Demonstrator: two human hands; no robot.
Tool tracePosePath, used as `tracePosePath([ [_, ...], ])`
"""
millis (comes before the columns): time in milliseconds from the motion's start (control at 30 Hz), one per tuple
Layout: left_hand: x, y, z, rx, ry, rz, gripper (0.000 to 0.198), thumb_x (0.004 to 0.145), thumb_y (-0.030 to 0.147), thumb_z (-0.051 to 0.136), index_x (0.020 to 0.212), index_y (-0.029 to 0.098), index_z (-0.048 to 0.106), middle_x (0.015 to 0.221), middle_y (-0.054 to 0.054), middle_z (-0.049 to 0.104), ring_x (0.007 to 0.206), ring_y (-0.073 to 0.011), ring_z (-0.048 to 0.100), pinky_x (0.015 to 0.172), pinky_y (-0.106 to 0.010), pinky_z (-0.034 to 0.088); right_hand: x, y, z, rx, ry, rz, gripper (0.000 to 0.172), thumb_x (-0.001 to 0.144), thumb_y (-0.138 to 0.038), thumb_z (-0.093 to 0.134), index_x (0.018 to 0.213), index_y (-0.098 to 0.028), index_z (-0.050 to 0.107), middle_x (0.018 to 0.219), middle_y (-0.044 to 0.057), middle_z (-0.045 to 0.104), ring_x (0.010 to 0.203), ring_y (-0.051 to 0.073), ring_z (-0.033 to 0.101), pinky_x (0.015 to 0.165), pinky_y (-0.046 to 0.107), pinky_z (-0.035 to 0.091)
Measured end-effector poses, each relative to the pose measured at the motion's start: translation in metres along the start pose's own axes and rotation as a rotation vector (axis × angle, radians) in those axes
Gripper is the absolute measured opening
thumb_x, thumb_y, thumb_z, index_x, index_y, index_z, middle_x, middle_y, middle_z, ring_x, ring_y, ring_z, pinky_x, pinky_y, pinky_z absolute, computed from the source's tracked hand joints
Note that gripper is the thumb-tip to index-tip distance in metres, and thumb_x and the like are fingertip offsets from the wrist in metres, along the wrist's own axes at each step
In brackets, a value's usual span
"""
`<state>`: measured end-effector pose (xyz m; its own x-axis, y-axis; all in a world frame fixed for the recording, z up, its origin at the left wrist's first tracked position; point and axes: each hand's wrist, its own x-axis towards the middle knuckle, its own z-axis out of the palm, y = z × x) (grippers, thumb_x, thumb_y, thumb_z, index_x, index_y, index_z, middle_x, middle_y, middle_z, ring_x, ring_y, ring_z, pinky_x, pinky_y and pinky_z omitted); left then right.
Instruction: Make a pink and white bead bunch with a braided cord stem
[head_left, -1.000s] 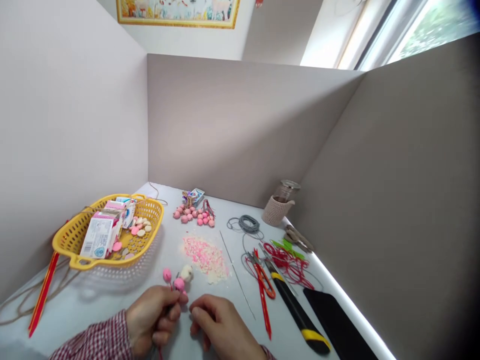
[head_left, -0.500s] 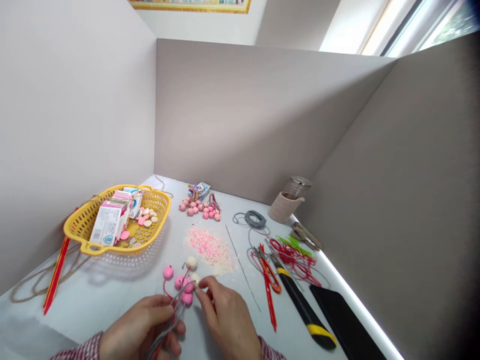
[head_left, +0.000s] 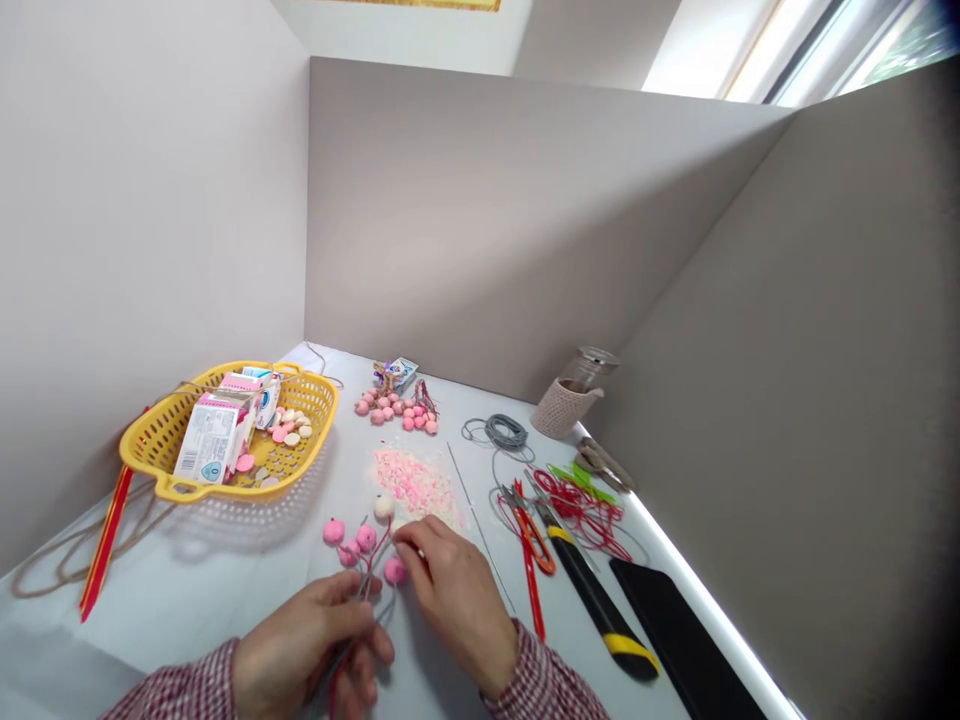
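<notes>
My left hand (head_left: 322,635) pinches a bunch of red and grey cords (head_left: 365,583) between thumb and fingers. Small balls are strung on the cord ends and fan out past the fingertips: several pink balls (head_left: 366,538) and a white ball (head_left: 384,506). One pink ball (head_left: 394,571) sits apart, near my right fingertips. My right hand (head_left: 450,590) is closed in a pinch just right of the bunch; whatever lies between its fingers is hidden. Beyond it, pink and white shavings (head_left: 416,482) are spread on the white table cover (head_left: 247,590).
A yellow basket (head_left: 161,490) with boxes and pink and white discs stands left. Finished-looking pink ball bunches (head_left: 386,405) lie at the back. On the right are grey cord (head_left: 506,432), red cord (head_left: 585,510), orange scissors (head_left: 534,540), a black-yellow knife (head_left: 592,590) and a jar (head_left: 592,370).
The balls have spread farther apart on their cords. My left hand has shifted slightly right and nearer the balls. A second white ball by my right fingertips no longer shows.
</notes>
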<state>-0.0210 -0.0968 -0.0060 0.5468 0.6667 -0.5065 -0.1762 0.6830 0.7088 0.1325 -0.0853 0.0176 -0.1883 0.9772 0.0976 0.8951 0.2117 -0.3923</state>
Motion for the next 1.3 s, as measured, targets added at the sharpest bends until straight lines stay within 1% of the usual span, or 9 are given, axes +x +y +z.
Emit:
tracePosePath([
  [233,-0.031,-0.010,-0.029,-0.073,-0.010,-0.004,0.059,0.058,0.042,0.075,0.105,0.014,0.053,0.089,-0.008,0.062,0.076,-0.0168,0.060,0.063,-0.026,0.041,-0.012,0.007,-0.007,0.027,-0.080,-0.035,0.021,0.087,-0.021,0.044,0.080,-0.020,0.064,0.079,0.003,0.066,0.074,0.016,0.061,0.066,0.025,0.040],
  [333,-0.047,-0.006,-0.044,0.181,0.031,-0.074,0.058,0.053,0.043,0.076,0.103,0.018,0.058,0.100,-0.008,0.063,0.089,-0.0225,0.059,0.072,-0.030,0.044,-0.012,0.012,-0.008,0.015,-0.078,-0.014,0.023,0.087,-0.022,0.042,0.080,-0.020,0.064,0.080,0.004,0.066,0.075,0.017,0.061,0.067,0.026,0.040],
  [400,-0.051,0.002,-0.044,0.431,0.085,0.006,0.043,0.062,0.040,0.069,0.099,0.020,0.062,0.108,-0.006,0.061,0.099,-0.0228,0.055,0.077,-0.029,0.045,-0.012,0.012,-0.006,0.015,-0.087,-0.015,0.023,0.087,-0.021,0.043,0.080,-0.019,0.064,0.080,0.005,0.067,0.075,0.017,0.061,0.066,0.026,0.039],
  [500,-0.043,0.012,-0.033,0.562,0.177,0.068,0.041,0.064,0.044,0.062,0.091,0.014,0.062,0.077,-0.004,0.063,0.067,-0.0176,0.059,0.056,-0.027,0.047,-0.013,0.006,0.003,0.109,-0.101,0.023,0.024,0.086,-0.022,0.042,0.077,-0.018,0.064,0.071,0.005,0.066,0.067,0.016,0.061,0.061,0.025,0.039],
  [567,-0.030,0.014,-0.025,0.451,0.196,0.031,0.046,0.058,0.049,0.062,0.088,0.014,0.059,0.071,-0.001,0.059,0.047,-0.0119,0.052,0.037,-0.023,0.040,-0.012,0.001,0.010,0.269,-0.160,0.087,0.026,0.086,-0.022,0.039,0.075,-0.018,0.062,0.058,0.002,0.061,0.053,0.013,0.057,0.054,0.023,0.039],
  [733,0.002,0.010,-0.014,0.189,0.150,0.015,0.043,0.053,0.054,0.063,0.058,0.013,0.053,0.045,0.003,0.049,0.029,-0.0045,0.036,0.027,-0.018,0.028,-0.003,-0.010,0.024,0.643,-0.533,0.346,0.029,0.086,-0.025,0.029,0.074,-0.017,0.054,0.045,-0.004,0.053,0.025,0.008,0.032,0.032,0.020,0.025],
  [967,0.015,0.016,-0.009,0.240,0.196,-0.031,0.053,0.051,0.066,0.063,0.055,0.014,0.052,0.040,0.005,0.046,0.026,-0.0027,0.029,0.025,-0.017,0.018,0.002,-0.014,0.037,0.052,-0.012,0.188,0.027,0.080,-0.023,0.048,0.060,-0.015,0.063,0.063,0.008,0.067,0.059,0.017,0.059,0.050,0.023,0.033],
  [1167,0.025,0.012,-0.006,0.296,0.211,-0.030,0.055,0.047,0.069,0.060,0.040,0.018,0.040,0.025,0.009,0.027,0.023,-0.0010,0.018,0.026,-0.017,0.010,-0.007,-0.015,0.029,0.245,-0.174,0.134,0.035,0.085,-0.020,0.039,0.061,-0.016,0.064,0.045,0.001,0.060,0.045,0.012,0.055,0.047,0.020,0.034],
  [1300,0.025,0.012,-0.006,0.313,0.204,-0.014,0.049,0.047,0.062,0.066,0.046,0.018,0.042,0.026,0.010,0.029,0.024,-0.0009,0.016,0.027,-0.018,0.007,-0.005,-0.004,0.009,0.271,-0.197,0.094,0.030,0.083,-0.023,0.045,0.060,-0.016,0.065,0.045,0.000,0.058,0.046,0.012,0.054,0.050,0.020,0.036],
])
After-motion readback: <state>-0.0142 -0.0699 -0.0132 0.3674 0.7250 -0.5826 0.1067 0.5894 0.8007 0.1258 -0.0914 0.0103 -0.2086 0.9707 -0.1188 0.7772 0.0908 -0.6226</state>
